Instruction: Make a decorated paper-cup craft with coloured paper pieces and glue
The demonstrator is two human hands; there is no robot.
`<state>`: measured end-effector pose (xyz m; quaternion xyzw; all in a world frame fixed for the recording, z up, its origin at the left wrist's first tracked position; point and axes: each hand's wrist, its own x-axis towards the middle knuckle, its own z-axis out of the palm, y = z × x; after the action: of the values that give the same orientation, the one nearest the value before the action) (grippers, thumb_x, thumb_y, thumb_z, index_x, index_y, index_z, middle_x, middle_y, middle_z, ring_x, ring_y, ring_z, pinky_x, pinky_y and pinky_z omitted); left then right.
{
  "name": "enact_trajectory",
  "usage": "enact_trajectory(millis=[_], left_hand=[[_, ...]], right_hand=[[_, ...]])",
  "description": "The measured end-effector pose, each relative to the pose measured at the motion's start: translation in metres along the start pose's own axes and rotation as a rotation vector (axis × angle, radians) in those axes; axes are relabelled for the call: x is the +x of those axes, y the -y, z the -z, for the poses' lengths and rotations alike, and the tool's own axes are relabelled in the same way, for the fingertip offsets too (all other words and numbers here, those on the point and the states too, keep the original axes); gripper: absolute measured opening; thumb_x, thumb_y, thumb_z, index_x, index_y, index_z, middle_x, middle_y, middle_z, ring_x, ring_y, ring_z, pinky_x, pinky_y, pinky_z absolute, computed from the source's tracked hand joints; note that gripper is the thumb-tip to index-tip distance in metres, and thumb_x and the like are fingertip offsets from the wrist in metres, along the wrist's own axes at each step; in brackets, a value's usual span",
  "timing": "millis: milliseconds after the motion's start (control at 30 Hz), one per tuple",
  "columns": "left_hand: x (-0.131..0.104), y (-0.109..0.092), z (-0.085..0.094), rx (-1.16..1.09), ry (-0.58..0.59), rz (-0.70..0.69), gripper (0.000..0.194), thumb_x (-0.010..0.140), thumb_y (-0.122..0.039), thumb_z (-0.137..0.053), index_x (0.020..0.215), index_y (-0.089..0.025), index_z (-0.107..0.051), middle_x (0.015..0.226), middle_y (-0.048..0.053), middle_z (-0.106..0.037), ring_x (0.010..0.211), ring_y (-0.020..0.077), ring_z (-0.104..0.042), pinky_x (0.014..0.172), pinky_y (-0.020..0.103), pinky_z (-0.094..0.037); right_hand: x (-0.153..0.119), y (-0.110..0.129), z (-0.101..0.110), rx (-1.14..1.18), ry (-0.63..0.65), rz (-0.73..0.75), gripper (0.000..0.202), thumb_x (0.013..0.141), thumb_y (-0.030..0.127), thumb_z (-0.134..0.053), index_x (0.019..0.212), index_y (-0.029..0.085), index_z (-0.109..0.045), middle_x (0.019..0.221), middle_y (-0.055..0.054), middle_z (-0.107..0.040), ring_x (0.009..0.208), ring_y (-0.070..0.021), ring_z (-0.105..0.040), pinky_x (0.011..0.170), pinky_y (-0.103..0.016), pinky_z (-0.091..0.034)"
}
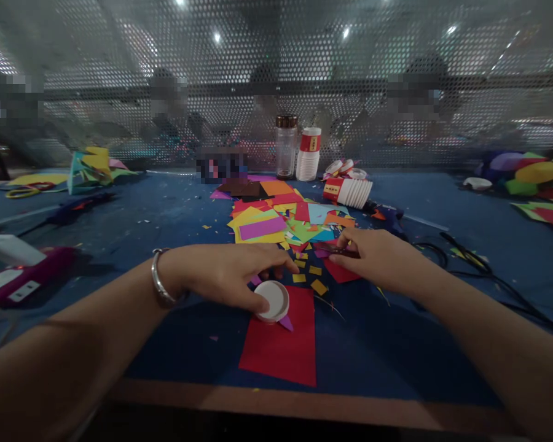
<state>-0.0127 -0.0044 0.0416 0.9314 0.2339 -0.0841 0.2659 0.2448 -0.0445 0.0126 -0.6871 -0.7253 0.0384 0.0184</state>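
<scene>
My left hand (233, 273), with a silver bangle at the wrist, reaches in from the left. Its thumb touches the rim of a white round shallow cup piece (276, 301), and its other fingers stretch out beyond it, apart. That piece rests on a red paper sheet (290, 350), with a purple paper scrap (286, 323) poking out from under it. To the right, my right hand (373, 258) is closed around a dark slim tool (348, 250), partly hidden by the fingers, its kind unclear. Small yellow paper pieces (316, 270) lie between the hands.
Coloured paper (262, 227) is heaped mid-table. Behind it stand a clear bottle (286, 150) and stacked paper cups (308, 162); another cup stack (354, 193) lies sideways. Black cable (479, 264) runs along the right, a purple power strip (32, 279) sits left. Perforated metal (258, 49) closes the back.
</scene>
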Motion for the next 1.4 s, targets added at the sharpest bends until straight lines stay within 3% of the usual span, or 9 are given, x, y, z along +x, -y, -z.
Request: enact_trajectory(millis=[133,267,400,567,733,1000,1133,1267,1400], left_hand=[[-0.01,0.0,0.001,0.09,-0.096,-0.018,0.054,0.085,-0.031,-0.065,0.136,-0.02,-0.051,0.142,0.009,-0.054,0.129,0.0262,-0.052,0.108,0.035,-0.041],[-0.023,-0.008,0.001,0.14,-0.19,0.044,0.044,0.089,-0.035,-0.061,0.131,-0.023,-0.054,0.133,0.006,-0.06,0.117,0.0239,-0.059,0.101,0.034,-0.045],[-0.031,-0.021,-0.011,0.168,-0.272,0.075,0.039,0.089,-0.04,-0.064,0.124,-0.024,-0.058,0.127,0.005,-0.063,0.114,0.0249,-0.06,0.096,0.035,-0.047],[-0.029,-0.024,-0.025,0.121,-0.286,0.093,0.036,0.086,-0.047,-0.068,0.113,-0.025,-0.063,0.113,0.005,-0.066,0.1,0.0233,-0.063,0.085,0.033,-0.05],[-0.024,-0.018,-0.033,0.093,-0.317,0.075,0.036,0.084,-0.049,-0.068,0.11,-0.025,-0.065,0.112,0.006,-0.065,0.102,0.0245,-0.063,0.088,0.035,-0.05],[-0.026,-0.017,-0.034,0.107,-0.338,0.138,0.039,0.081,-0.039,-0.072,0.117,-0.027,-0.064,0.117,0.004,-0.062,0.107,0.0244,-0.062,0.089,0.036,-0.051],[-0.029,-0.017,-0.03,0.118,-0.343,0.152,0.04,0.083,-0.041,-0.07,0.12,-0.027,-0.064,0.123,0.005,-0.063,0.114,0.0262,-0.061,0.094,0.038,-0.051],[-0.031,-0.015,-0.028,0.133,-0.319,0.18,0.048,0.085,-0.045,-0.067,0.128,-0.026,-0.061,0.136,0.008,-0.059,0.125,0.031,-0.055,0.102,0.045,-0.048],[-0.03,-0.014,-0.027,0.135,-0.292,0.19,0.052,0.084,-0.045,-0.067,0.13,-0.023,-0.06,0.137,0.01,-0.059,0.126,0.0329,-0.055,0.104,0.047,-0.047]], right_hand=[[-0.003,0.003,0.001,-0.046,0.028,-0.009,0.025,0.089,0.045,-0.055,0.09,0.021,-0.06,0.084,-0.007,-0.07,0.078,-0.0254,-0.066,0.058,-0.031,-0.036],[-0.007,0.008,0.003,-0.113,0.035,-0.013,0.027,0.091,0.048,-0.052,0.092,0.021,-0.058,0.086,-0.007,-0.071,0.079,-0.0266,-0.066,0.057,-0.03,-0.034],[-0.01,0.011,0.005,-0.145,0.048,-0.028,0.025,0.092,0.046,-0.05,0.092,0.023,-0.06,0.091,-0.006,-0.072,0.082,-0.0273,-0.067,0.056,-0.03,-0.031],[-0.014,0.014,0.01,-0.185,0.017,-0.045,0.027,0.094,0.046,-0.048,0.097,0.022,-0.061,0.09,-0.008,-0.073,0.081,-0.0277,-0.068,0.056,-0.03,-0.028],[-0.017,0.013,0.019,-0.127,0.01,-0.086,0.029,0.094,0.046,-0.049,0.1,0.021,-0.063,0.082,-0.006,-0.073,0.072,-0.0238,-0.067,0.054,-0.029,-0.03],[-0.036,-0.031,0.033,0.001,-0.162,-0.274,0.026,0.083,0.049,-0.055,0.089,0.026,-0.065,0.074,-0.003,-0.074,0.069,-0.026,-0.069,0.056,-0.032,-0.04],[-0.054,-0.054,0.028,0.076,-0.145,-0.371,0.033,0.078,0.056,-0.051,0.086,0.028,-0.065,0.075,-0.003,-0.074,0.071,-0.0278,-0.07,0.061,-0.037,-0.046],[-0.062,-0.06,0.021,0.07,-0.107,-0.397,0.032,0.077,0.054,-0.048,0.086,0.027,-0.064,0.077,-0.006,-0.074,0.075,-0.0311,-0.07,0.064,-0.041,-0.047],[-0.061,-0.063,0.02,0.016,-0.168,-0.387,0.024,0.08,0.046,-0.048,0.083,0.027,-0.063,0.077,-0.009,-0.075,0.073,-0.033,-0.07,0.064,-0.043,-0.048]])
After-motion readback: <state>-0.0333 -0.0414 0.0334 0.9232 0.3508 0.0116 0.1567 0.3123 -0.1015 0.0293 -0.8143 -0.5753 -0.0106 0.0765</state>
